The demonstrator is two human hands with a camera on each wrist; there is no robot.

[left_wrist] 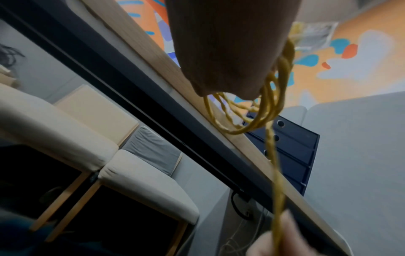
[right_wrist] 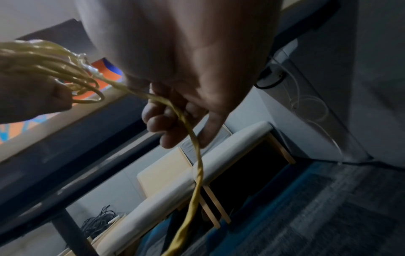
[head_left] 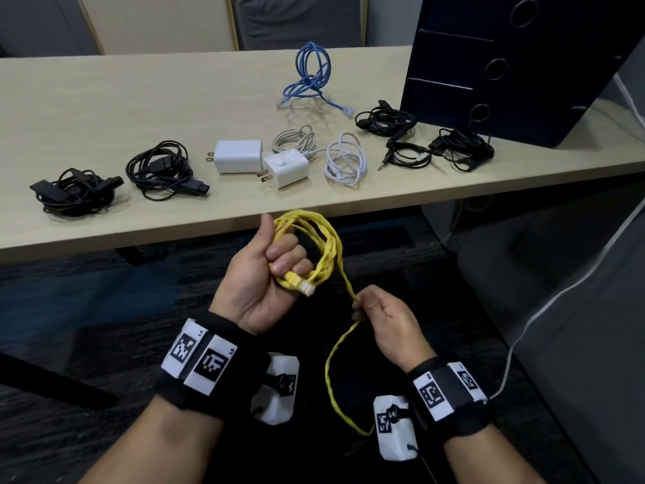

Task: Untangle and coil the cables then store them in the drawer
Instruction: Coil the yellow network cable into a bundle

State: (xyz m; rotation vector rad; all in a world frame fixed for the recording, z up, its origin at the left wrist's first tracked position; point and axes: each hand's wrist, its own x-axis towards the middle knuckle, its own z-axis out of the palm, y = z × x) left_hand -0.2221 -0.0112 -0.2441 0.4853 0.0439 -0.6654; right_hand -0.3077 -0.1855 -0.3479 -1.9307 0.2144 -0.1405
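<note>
A yellow network cable point(head_left: 323, 246) is partly wound into loops in front of the table edge. My left hand point(head_left: 275, 270) grips the loops in a fist, thumb up, and a clear plug point(head_left: 304, 287) pokes out below the fingers. My right hand point(head_left: 366, 309) pinches the loose strand a little lower and to the right; the tail point(head_left: 331, 379) hangs down past my right wrist. In the left wrist view the yellow loops point(left_wrist: 263, 112) dangle under the hand. In the right wrist view the yellow strand point(right_wrist: 192, 138) runs through my curled fingers point(right_wrist: 162, 121).
On the wooden table point(head_left: 104, 110) lie a blue cable point(head_left: 310, 75), two white chargers point(head_left: 265, 162), a white cable point(head_left: 345, 158) and several black cable bundles point(head_left: 160, 169). A dark blue drawer cabinet point(head_left: 488, 64) with round holes stands at the right, its drawers closed.
</note>
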